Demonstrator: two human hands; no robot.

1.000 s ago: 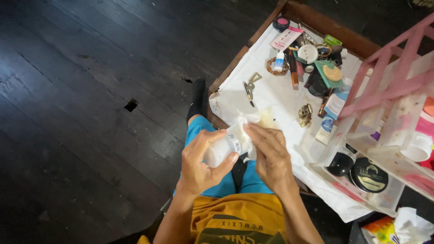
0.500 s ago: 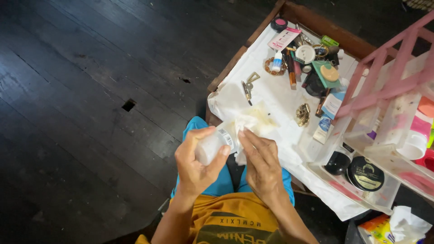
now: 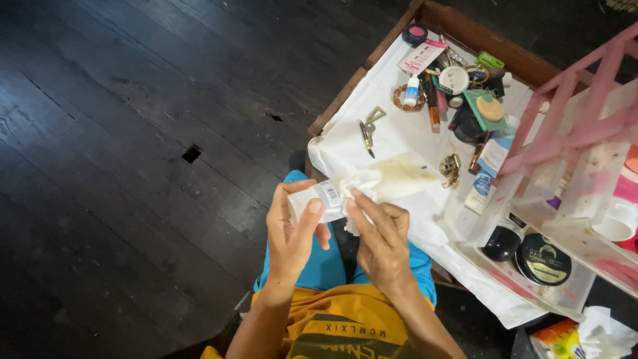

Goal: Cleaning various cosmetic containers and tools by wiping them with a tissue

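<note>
A small white plastic bottle (image 3: 318,199) with a barcode label lies sideways in my left hand (image 3: 291,234), which grips it over my lap. My right hand (image 3: 376,238) presses a crumpled white tissue (image 3: 359,187) against the bottle's end. The tissue's far part is stained yellowish and spreads toward the table's white cover (image 3: 392,143). Blue shorts and a mustard shirt show below my arms.
A low wooden-edged table (image 3: 465,32) holds keys (image 3: 367,129), a bead bracelet (image 3: 401,98), a gold hair clip (image 3: 450,169) and several cosmetics. A pink-framed clear drawer unit (image 3: 571,159) with black jars (image 3: 545,258) stands at right. Dark plank floor (image 3: 133,133) fills the left.
My left hand has turned the bottle so its barcode faces up and shifted its grip. My right hand has moved the tissue along the bottle's end.
</note>
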